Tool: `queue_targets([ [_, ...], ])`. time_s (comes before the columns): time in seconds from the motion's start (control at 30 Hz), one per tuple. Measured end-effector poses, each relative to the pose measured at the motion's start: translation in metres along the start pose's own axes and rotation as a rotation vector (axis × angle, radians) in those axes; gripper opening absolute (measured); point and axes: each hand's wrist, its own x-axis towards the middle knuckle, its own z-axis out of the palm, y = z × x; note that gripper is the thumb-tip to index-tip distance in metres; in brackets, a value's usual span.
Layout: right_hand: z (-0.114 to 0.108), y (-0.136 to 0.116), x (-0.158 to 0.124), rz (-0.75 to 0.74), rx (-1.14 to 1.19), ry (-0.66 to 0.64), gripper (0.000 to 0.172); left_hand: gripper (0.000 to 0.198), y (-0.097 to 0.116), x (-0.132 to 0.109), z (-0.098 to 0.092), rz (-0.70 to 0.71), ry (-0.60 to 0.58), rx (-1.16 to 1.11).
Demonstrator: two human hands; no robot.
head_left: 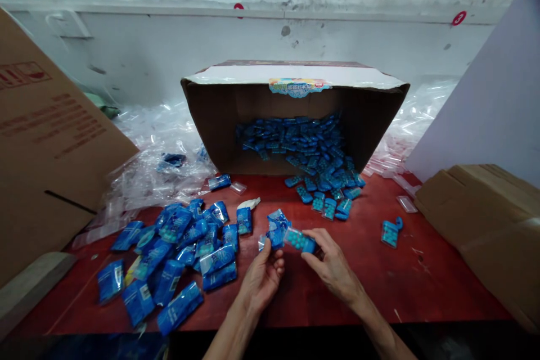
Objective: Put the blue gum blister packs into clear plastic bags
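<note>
My left hand [264, 275] is closed, thumb and fingers pinching a blue printed plastic sachet [277, 226] by its lower edge. Between the thumb and fingers of my right hand [331, 264] is a small clear case of teal balls [298, 239] with a blue cap. The cap end lies in the fingers, and the clear end points left, right beside the sachet; whether they touch I cannot tell. To the left lies a heap of filled blue sachets [175, 242]. A similar case with its cap flipped up [390, 232] lies to the right.
A cardboard box on its side [198, 124] faces me, and many blue-capped cases [323, 171] spill from it onto the red table [337, 304]. Clear plastic sleeves [156, 129] pile up at the left. Cartons stand at the left [46, 140] and right [485, 230] edges.
</note>
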Motion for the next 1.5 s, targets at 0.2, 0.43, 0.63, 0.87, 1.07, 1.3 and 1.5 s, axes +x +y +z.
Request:
queue_targets([
  [0.2, 0.0, -0.003, -0.005, -0.063, -0.051, 0.009, 0.034, 0.014, -0.002, 0.0, -0.003, 0.031, 0.019, 0.036],
  [0.43, -0.001, -0.006, -0.01, -0.057, -0.058, 0.078, 0.031, 0.015, -0.004, -0.002, -0.002, 0.044, 0.042, 0.047],
  [0.63, 0.005, -0.005, -0.014, -0.029, -0.009, 0.08, 0.029, 0.014, -0.006, -0.001, -0.002, 0.038, 0.033, 0.037],
  [0.87, -0.003, -0.004, -0.016, 0.025, 0.102, -0.026, 0.028, 0.018, -0.009, -0.001, -0.006, 0.116, -0.047, 0.14],
  [1.07, 0.005, 0.006, -0.018, 0.038, 0.083, -0.006, 0.028, 0.022, -0.011, -0.006, -0.002, 0.172, -0.177, 0.279],
  [1.3, 0.033, 0.003, -0.039, -0.127, 0.053, 0.009, 0.032, 0.01, -0.006, -0.008, -0.008, -0.002, -0.243, 0.156],
  [1.5, 0.013, -0.002, -0.024, 0.183, 0.627, -0.183, 0.033, 0.024, 0.011, -0.017, -0.007, -0.061, -0.421, 0.171],
])
